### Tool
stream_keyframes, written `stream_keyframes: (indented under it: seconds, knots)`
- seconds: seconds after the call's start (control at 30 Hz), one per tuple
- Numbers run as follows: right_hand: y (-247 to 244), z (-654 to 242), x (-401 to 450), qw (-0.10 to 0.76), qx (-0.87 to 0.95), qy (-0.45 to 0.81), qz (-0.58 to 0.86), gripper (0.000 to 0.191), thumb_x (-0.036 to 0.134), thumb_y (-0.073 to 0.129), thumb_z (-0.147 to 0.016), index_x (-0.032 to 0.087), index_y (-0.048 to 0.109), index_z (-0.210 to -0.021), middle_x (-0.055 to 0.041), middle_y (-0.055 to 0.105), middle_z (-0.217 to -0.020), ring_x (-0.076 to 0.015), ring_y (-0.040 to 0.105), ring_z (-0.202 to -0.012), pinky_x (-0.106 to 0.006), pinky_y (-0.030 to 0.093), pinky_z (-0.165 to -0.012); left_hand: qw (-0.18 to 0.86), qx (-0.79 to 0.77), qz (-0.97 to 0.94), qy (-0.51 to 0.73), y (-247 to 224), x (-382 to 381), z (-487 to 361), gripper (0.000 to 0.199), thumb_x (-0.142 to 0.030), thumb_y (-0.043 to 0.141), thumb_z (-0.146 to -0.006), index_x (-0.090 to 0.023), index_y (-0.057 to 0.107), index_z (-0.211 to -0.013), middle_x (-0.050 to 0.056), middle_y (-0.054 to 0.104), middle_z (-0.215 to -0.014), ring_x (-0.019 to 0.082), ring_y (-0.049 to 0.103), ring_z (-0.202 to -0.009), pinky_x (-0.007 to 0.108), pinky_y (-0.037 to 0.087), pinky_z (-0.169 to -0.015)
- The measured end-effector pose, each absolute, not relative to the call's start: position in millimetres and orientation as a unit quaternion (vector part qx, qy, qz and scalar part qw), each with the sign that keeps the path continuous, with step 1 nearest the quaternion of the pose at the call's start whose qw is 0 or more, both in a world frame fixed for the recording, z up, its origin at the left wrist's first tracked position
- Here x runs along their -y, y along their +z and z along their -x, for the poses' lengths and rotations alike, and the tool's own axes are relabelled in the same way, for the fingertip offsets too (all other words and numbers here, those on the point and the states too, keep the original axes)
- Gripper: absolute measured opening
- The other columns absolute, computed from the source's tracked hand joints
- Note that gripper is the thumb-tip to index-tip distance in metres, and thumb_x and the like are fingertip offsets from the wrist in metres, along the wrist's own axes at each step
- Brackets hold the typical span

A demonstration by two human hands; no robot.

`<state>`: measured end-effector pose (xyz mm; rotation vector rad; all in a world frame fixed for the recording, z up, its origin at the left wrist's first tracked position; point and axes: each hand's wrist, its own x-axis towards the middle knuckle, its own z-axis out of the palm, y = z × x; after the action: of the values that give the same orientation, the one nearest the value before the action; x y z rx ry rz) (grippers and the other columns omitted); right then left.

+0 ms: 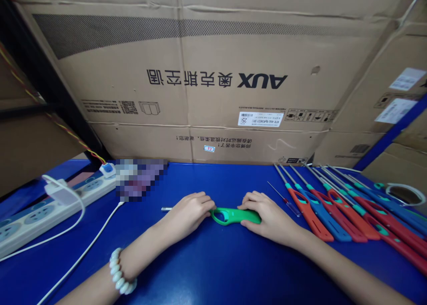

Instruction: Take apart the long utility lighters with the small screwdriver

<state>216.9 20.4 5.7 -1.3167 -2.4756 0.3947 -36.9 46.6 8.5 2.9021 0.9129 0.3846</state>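
A green long-necked lighter (233, 215) lies sideways just above the blue table, its metal tip pointing left. My left hand (193, 210) is closed round the neck end, next to the open trigger loop, and hides most of the metal tube. The handle's right end is held by my right hand (263, 214), with the thumb below and the fingers above. A bead bracelet (120, 271) circles my left wrist.
Several red, orange and blue lighters (336, 211) lie in a row at the right, beside a small screwdriver (291, 206). A power strip (36, 214) with white cables is at the left. Cardboard (207, 96) stands behind the blue table (200, 269).
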Motion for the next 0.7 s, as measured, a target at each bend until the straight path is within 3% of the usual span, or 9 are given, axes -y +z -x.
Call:
stream_keyframes:
  seconds: [0.2,0.7]
  knots:
    - [4,-216,-20,0.15,0.863,0.144,0.46,0.022,0.027,0.064,-0.084,0.021,0.066,-0.105,-0.0046,0.061,-0.099,-0.0229,0.056,-0.092,-0.042,0.04,-0.091,0.045,-0.28,-0.95,0.131,12,-47,38,0.019,-0.009,0.046,-0.094,-0.015,0.063,-0.09,0.004,0.063,-0.083,0.018,0.059,-0.078,0.028,0.046,-0.071]
    - [1,-215,-19,0.139,0.864,0.125,0.467,0.028,0.027,0.067,-0.084,0.02,0.067,-0.11,-0.0061,0.061,-0.1,-0.0236,0.057,-0.094,-0.041,0.042,-0.09,0.057,-0.262,-0.957,0.107,22,-51,47,0.023,-0.006,0.052,-0.089,-0.019,0.067,-0.099,0.003,0.068,-0.099,0.018,0.06,-0.092,0.029,0.047,-0.082]
